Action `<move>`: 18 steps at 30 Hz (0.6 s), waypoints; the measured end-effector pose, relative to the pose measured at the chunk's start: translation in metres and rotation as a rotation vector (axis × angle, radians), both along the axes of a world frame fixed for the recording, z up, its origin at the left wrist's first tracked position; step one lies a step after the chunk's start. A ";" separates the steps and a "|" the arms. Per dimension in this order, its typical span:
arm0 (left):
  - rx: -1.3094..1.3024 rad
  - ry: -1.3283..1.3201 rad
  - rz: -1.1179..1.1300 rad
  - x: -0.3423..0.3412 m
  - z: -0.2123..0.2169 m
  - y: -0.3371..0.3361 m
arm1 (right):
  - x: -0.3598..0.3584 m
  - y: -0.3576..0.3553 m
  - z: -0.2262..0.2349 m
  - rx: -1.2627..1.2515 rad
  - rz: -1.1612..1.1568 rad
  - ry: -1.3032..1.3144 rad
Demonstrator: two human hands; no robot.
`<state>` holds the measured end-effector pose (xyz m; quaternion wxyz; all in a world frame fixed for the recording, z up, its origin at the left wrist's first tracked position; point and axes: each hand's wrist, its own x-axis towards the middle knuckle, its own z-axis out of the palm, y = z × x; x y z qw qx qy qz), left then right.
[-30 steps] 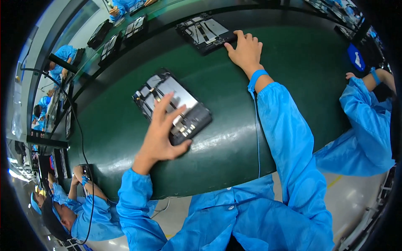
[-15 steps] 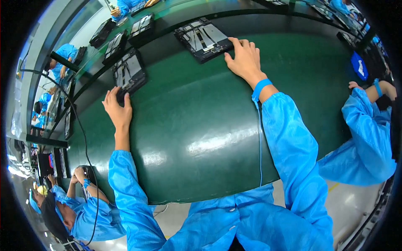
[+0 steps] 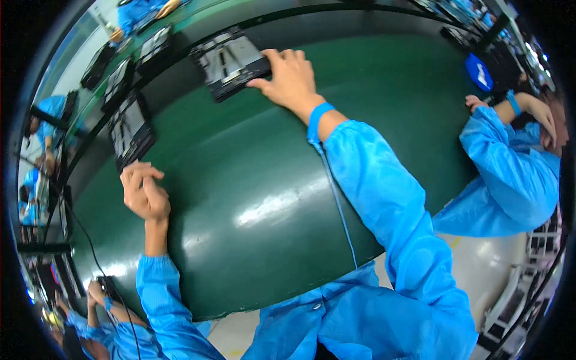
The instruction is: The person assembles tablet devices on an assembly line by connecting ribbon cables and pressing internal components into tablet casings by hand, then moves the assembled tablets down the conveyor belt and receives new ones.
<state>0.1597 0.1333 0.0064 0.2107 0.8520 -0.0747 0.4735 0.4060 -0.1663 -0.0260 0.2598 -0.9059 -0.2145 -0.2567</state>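
Observation:
My right hand point(image 3: 289, 79) grips the right near corner of an opened tablet-like device point(image 3: 233, 59), its thumb on the near edge and fingers along the side. Silver panels, dark flat cables and a black frame show on the device. Farther left lies a similar opened device point(image 3: 129, 129), slightly blurred. Just below its near end is my left hand point(image 3: 144, 191), fingers curled in loosely with nothing visible in them. Whether its fingertips touch that device I cannot tell. Around my right wrist runs a blue strap point(image 3: 318, 120) with a cord hanging toward the table edge.
The green table mat point(image 3: 258, 240) curves toward me. More opened devices point(image 3: 155, 47) stand along the far left rail. At the right, a co-worker's blue sleeve point(image 3: 510, 168) reaches the table near a blue-and-white object point(image 3: 479, 72). A black cable point(image 3: 90, 240) hangs at the left.
The whole view has swung, shifting the scene leftward. My left hand's fingers, spread at the left device's near corner before, are now curled and away from that grasp. My right hand keeps its device.

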 end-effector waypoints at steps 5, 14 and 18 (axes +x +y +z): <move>0.092 0.018 -0.367 -0.052 0.104 -0.102 | 0.014 -0.017 -0.003 -0.079 -0.036 -0.059; -0.325 -0.229 -0.903 -0.164 0.133 -0.117 | 0.005 0.000 0.003 0.060 0.071 0.000; -0.455 -0.334 -1.083 -0.185 0.156 -0.148 | 0.004 -0.004 0.004 0.123 0.108 0.053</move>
